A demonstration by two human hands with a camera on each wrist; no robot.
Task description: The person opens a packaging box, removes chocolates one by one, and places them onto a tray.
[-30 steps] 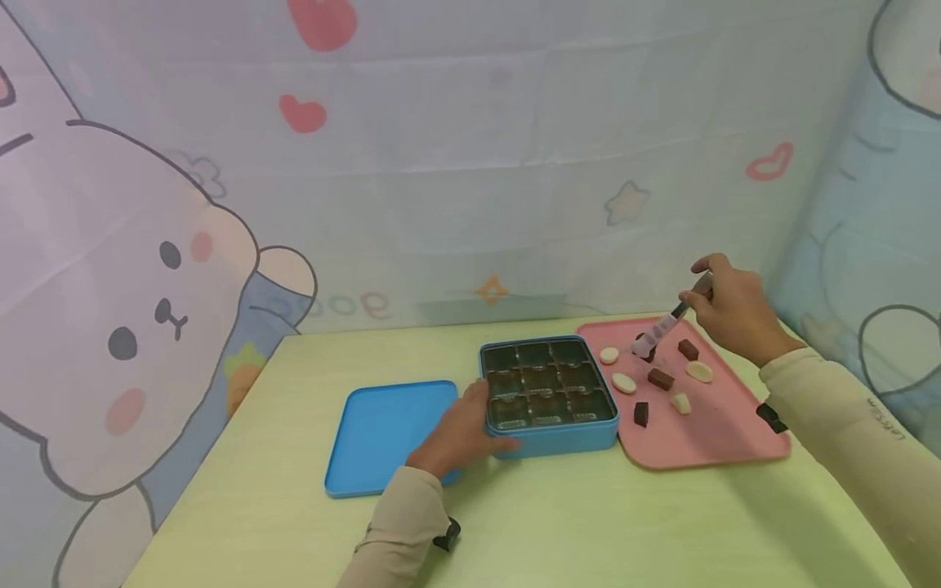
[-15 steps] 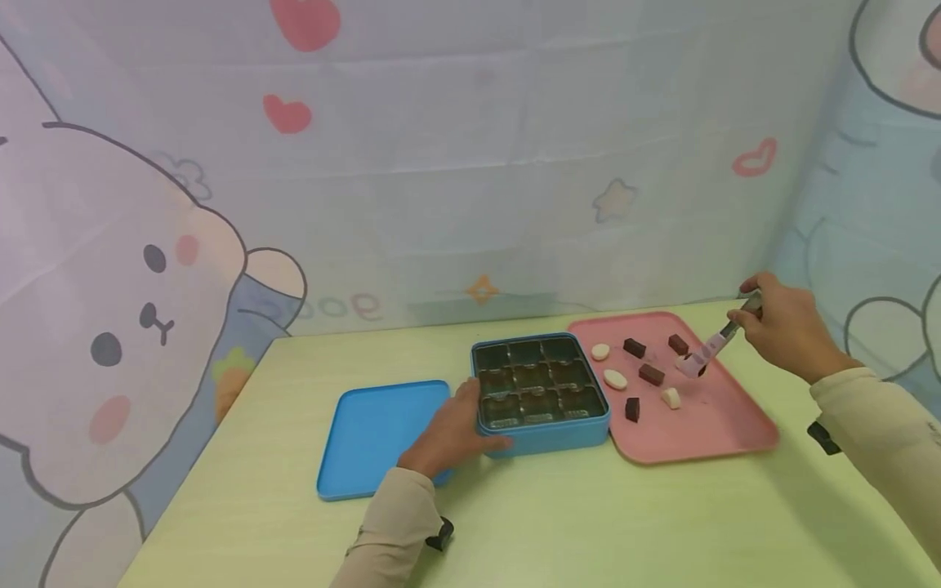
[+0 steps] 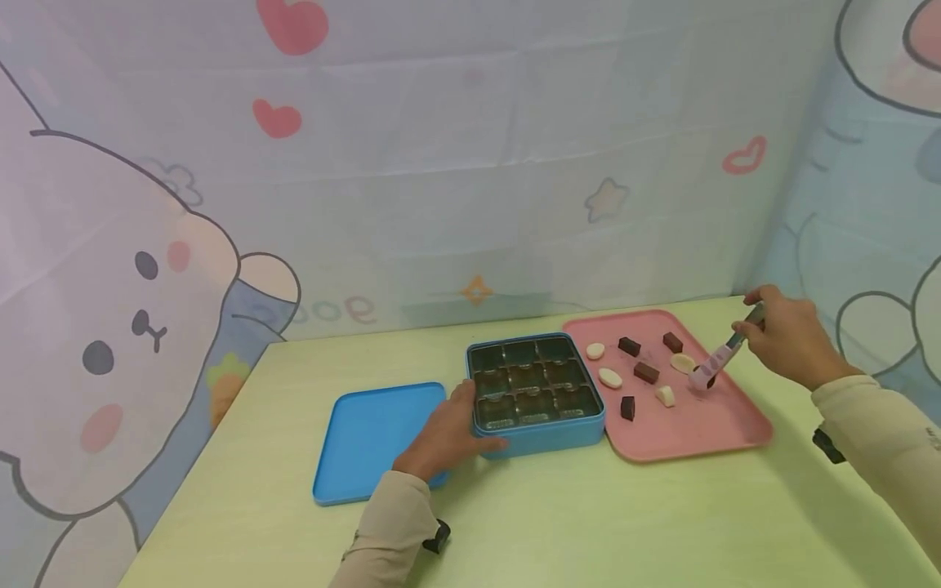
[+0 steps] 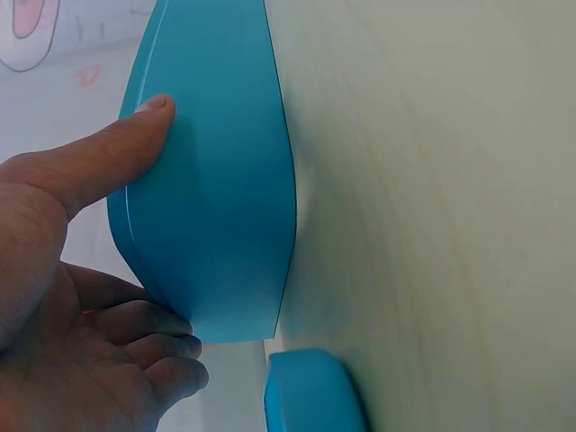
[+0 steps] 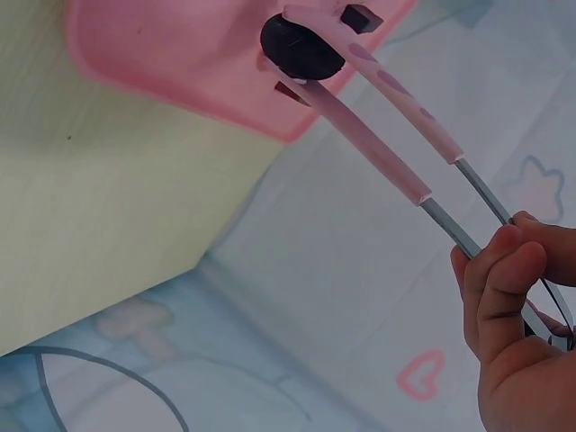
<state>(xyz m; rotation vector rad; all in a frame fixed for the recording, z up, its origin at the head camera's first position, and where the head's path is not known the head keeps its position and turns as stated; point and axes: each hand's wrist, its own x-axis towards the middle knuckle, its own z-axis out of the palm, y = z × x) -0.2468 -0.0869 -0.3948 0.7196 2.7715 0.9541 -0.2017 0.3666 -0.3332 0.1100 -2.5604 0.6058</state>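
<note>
My right hand point(image 3: 790, 339) holds pink-tipped tongs point(image 5: 387, 157) by their metal handles. Between the tong tips, at the right part of the pink tray point(image 3: 684, 437), is a dark oval chocolate point(image 5: 301, 47), mostly covered by the tips in the head view. My left hand point(image 3: 448, 433) grips the near left corner of a blue box point(image 3: 551, 438), thumb on its front face and fingers at its left side. A clear insert point(image 3: 524, 377) with several square compartments fills the box, and no chocolates show in it.
On the tray lie several brown blocks point(image 3: 646, 372), white ovals point(image 3: 610, 378) and a small white piece point(image 3: 665, 396). A blue lid point(image 3: 378, 441) lies left of the box, partly behind my left hand. A printed cloth point(image 3: 441, 163) hangs behind the table.
My right hand has moved the tongs rightward across the tray, from a brown block past a white oval to the dark oval chocolate. My left hand stays on the box; the head view has shifted slightly.
</note>
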